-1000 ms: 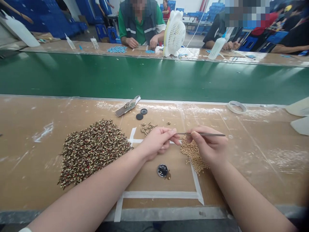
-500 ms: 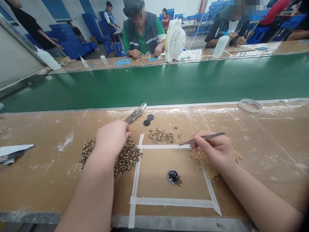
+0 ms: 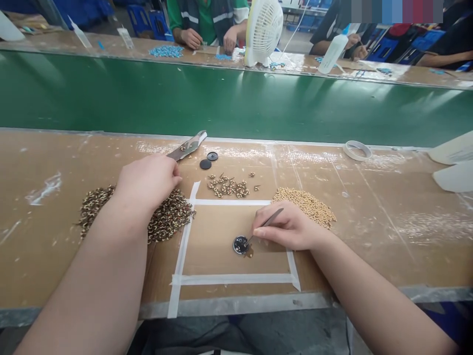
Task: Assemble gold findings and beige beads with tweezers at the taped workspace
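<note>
My right hand (image 3: 283, 226) grips slim metal tweezers (image 3: 271, 218), tilted, with the tip at a small round black dish (image 3: 239, 245) of dark, glossy liquid. The dish sits within a white tape frame (image 3: 236, 279). My left hand (image 3: 150, 178) is closed above a pile of small brass-and-dark hook-like pieces (image 3: 170, 217); its fingertips are mostly hidden, so what they pinch cannot be made out. Just beyond it lies a flat, pointed strip (image 3: 188, 146) with a few small bits on it. A pile of gold beads (image 3: 306, 204) lies behind my right hand.
Several assembled-looking brass pieces (image 3: 229, 186) lie above the tape frame, near two black round caps (image 3: 205, 164). A tape roll (image 3: 357, 150) and white bottles (image 3: 454, 148) are to the right. Beyond the green belt (image 3: 207, 101) stand a fan (image 3: 264, 32) and a co-worker's hands (image 3: 191, 38).
My right hand has moved from the gold beads down and left, bringing the tweezers' tip to the black dish. My left hand stays over its pile. The view has tilted down.
</note>
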Demonstrator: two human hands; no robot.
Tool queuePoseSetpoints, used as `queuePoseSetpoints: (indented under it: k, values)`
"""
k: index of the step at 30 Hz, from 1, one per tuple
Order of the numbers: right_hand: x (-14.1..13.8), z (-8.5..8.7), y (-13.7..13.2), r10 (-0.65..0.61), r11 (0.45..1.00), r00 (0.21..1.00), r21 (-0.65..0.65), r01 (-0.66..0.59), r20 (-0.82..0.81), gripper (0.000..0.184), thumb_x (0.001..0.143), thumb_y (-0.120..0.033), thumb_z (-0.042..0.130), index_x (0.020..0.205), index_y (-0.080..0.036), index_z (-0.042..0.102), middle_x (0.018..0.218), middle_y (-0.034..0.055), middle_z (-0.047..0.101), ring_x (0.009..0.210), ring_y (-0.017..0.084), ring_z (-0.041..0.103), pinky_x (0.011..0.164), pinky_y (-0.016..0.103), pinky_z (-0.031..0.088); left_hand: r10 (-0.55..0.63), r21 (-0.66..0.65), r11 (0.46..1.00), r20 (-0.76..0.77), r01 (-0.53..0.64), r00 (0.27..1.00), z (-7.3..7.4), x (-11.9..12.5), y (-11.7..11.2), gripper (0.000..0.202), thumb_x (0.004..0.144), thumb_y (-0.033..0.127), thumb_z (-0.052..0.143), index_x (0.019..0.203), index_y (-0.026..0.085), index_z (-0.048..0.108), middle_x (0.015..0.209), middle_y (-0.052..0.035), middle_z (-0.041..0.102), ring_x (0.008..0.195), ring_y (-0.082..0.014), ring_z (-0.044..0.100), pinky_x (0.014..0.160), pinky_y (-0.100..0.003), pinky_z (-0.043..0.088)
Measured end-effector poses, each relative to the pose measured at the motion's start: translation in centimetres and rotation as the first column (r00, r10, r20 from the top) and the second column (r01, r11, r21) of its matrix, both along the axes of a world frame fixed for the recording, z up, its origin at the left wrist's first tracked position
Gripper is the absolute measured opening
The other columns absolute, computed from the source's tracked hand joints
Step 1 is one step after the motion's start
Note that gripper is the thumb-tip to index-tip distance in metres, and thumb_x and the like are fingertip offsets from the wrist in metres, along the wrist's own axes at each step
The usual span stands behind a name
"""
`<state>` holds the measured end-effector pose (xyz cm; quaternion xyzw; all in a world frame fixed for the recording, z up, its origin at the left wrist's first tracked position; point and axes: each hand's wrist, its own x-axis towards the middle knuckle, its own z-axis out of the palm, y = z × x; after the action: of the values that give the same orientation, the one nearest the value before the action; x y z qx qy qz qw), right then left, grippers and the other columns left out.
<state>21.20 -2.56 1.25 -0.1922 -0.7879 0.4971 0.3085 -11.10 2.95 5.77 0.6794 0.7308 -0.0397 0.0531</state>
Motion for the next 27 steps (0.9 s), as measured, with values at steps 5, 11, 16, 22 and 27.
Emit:
queuePoseSetpoints:
  k: [5,11,16,22,27]
  values:
    - [-0.1,-0.1,0.0,0.018,1.000,1.000,0.017,-0.018,-0.004,0.026,0.097,-0.018,0.068,0.071,-0.017,0.070,0.082,0.0060,0.078,0.072,0.013,0.071,0.070,0.027,0.057,-0.013,0.132,0.991,0.032,0.008,0.999,0.3,1.8,-0.4,0.018,0.088,0.035,0.060,0.090,0.027,0.076,0.091,-0.0105,0.075,0.078,-0.0316,0.066,0.062,-0.040,0.042]
    - [-0.2,-0.3,0.0,0.036,0.999,0.999,0.005,-0.036,0.016,0.022,0.098,-0.017,0.068,0.076,-0.018,0.072,0.086,0.0068,0.079,0.076,0.014,0.073,0.073,0.027,0.058,-0.113,0.160,0.983,0.158,0.088,0.981,-0.2,3.9,-1.1,0.018,0.091,0.035,0.061,0.097,0.027,0.076,0.082,-0.0068,0.074,0.074,-0.0277,0.065,0.067,-0.038,0.042]
    - [-0.3,-0.4,-0.1,0.053,0.998,0.999,0.030,-0.053,0.001,0.021,0.098,-0.014,0.068,0.077,-0.017,0.073,0.087,0.0076,0.080,0.078,0.015,0.074,0.074,0.027,0.059,-0.113,0.145,0.985,0.134,0.093,0.984,-0.6,4.0,-1.1,0.015,0.090,0.028,0.062,0.094,0.026,0.077,0.079,-0.0066,0.073,0.075,-0.0283,0.066,0.071,-0.038,0.044]
    - [0.2,0.1,-0.1,-0.004,1.000,0.999,-0.025,0.003,-0.034,0.020,0.097,-0.017,0.069,0.078,-0.017,0.075,0.078,0.0053,0.076,0.069,0.014,0.071,0.065,0.027,0.057,-0.201,0.223,0.971,0.548,0.090,0.812,-0.9,5.8,-1.5,0.014,0.090,0.037,0.071,0.093,0.025,0.077,0.087,-0.0032,0.077,0.073,-0.0210,0.066,0.070,-0.034,0.047]
    - [1.5,-0.4,0.4,-0.354,0.924,0.898,-0.248,0.291,-0.262,0.016,0.100,-0.024,0.067,0.090,-0.019,0.079,0.068,0.0011,0.070,0.051,0.011,0.064,0.049,0.026,0.051,-0.171,0.074,0.972,0.870,0.221,0.462,-2.5,9.5,-2.7,0.015,0.087,0.035,0.076,0.095,0.022,0.078,0.093,-0.0034,0.080,0.077,-0.0169,0.069,0.071,-0.029,0.053]
